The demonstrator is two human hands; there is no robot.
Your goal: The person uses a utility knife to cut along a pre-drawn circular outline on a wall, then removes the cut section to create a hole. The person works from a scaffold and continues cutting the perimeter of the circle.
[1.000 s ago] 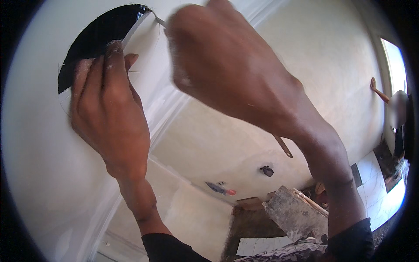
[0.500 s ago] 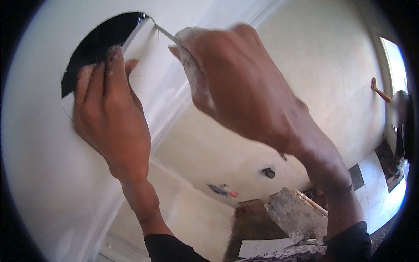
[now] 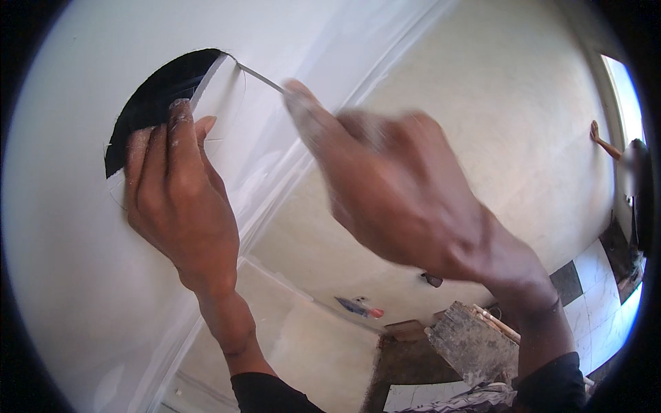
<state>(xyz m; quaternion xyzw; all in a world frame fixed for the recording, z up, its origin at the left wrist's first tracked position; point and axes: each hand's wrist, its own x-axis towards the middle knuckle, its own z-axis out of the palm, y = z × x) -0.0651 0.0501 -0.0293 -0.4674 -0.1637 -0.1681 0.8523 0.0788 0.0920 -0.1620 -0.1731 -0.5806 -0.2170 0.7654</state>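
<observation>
Above the 2 hands a white ceiling [image 3: 76, 261] is spread. The right hand [image 3: 392, 179] is clenched; the left hand [image 3: 182, 193] is half curled at the edge of a dark hole [image 3: 155, 96], though any grip cannot be told. By the right, a thin blade [image 3: 260, 77] is held to the hole's rim.

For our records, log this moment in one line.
left hand: on edge of white panel | right hand: gripping thin blade | blade: at rim of dark opening

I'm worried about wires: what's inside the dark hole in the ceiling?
Mostly blackness shows inside the hole. The left hand and white ceiling hide the rest, so I can't identify anything there.
</observation>
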